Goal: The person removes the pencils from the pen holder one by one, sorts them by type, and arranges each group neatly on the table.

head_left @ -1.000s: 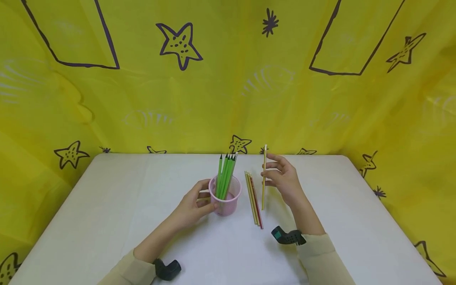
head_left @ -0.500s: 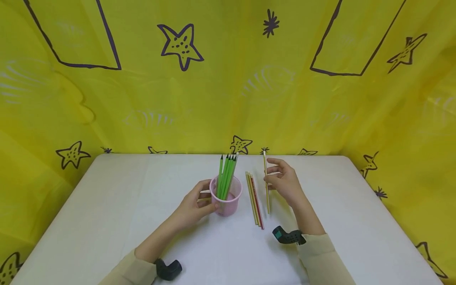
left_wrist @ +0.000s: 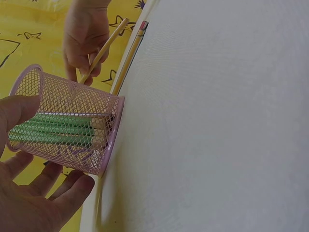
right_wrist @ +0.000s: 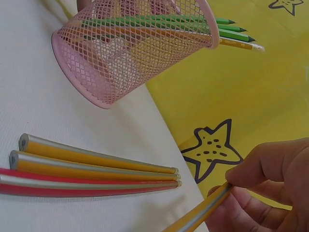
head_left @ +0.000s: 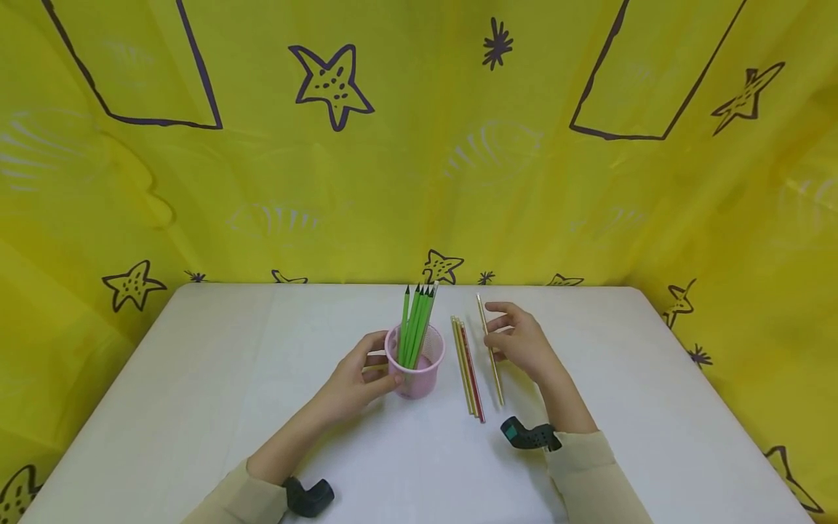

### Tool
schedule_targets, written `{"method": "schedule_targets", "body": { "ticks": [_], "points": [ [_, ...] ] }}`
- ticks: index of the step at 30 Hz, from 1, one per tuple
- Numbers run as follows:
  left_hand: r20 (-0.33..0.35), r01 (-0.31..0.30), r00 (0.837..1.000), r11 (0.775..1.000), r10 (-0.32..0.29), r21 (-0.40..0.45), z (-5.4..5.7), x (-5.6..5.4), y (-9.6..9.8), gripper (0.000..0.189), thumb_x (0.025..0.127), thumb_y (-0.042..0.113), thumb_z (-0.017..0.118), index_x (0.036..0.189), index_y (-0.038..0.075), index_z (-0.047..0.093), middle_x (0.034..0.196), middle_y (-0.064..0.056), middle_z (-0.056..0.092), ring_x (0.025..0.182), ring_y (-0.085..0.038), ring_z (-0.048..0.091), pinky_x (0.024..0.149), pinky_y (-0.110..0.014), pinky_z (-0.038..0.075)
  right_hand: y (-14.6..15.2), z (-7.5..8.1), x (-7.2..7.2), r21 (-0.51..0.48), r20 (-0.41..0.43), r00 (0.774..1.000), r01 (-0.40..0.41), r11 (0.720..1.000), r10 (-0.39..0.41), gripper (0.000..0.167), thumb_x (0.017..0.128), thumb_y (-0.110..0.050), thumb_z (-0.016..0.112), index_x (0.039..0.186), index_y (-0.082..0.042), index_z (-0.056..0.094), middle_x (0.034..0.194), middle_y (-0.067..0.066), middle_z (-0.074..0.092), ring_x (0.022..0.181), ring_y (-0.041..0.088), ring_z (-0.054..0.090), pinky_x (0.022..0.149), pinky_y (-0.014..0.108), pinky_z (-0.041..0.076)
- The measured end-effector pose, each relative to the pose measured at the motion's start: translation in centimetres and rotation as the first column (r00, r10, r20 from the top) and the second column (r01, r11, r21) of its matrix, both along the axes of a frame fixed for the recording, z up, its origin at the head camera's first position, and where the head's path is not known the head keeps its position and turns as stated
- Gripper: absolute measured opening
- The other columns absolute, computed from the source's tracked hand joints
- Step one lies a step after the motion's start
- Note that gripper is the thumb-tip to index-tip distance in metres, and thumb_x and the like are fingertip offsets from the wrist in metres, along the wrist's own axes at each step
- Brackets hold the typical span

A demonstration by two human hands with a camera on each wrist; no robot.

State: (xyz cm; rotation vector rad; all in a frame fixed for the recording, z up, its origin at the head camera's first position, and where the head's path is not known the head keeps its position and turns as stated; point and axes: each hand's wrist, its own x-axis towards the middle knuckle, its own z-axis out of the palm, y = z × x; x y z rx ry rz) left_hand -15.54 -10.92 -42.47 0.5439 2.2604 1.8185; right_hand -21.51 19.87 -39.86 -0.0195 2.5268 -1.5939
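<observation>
My left hand grips the side of a pink mesh pencil cup, thumb near its rim. The cup stands upright on the white table, holding several green pencils, dark tips up, and one yellow pencil, eraser end up. To the right, my right hand pinches another yellow pencil between thumb and fingers; its far end leans left and its near end points toward me. Between the cup and this hand, two yellow pencils and a red-and-silver pencil lie side by side on the table.
The white table runs back to a yellow curtain printed with stars. Each wrist wears a black camera mount, the left one and the right one both near the beige sleeves.
The pencil in my right hand has tilted, its top end dropping toward the left and its lower end swinging right and nearer. That hand has sunk slightly. My left hand and the cup stay put.
</observation>
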Motion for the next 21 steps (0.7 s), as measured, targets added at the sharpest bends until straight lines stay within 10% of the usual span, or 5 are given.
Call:
{"method": "schedule_targets", "body": {
  "ticks": [21],
  "points": [
    [0.010,-0.010,1.000,1.000,0.010,-0.007,0.12,0.08,-0.04,0.069,0.090,0.016,0.075,0.148,0.015,0.038,0.145,-0.016,0.048,0.128,-0.038,0.054,0.107,-0.047,0.048,-0.52,-0.88,0.01,0.130,0.098,0.991,-0.098,0.987,0.086,0.060,0.085,-0.002,0.066,0.142,-0.007,0.049,0.106,0.018,0.060,0.070,0.021,0.062,0.061,0.030,0.060]
  ]
}}
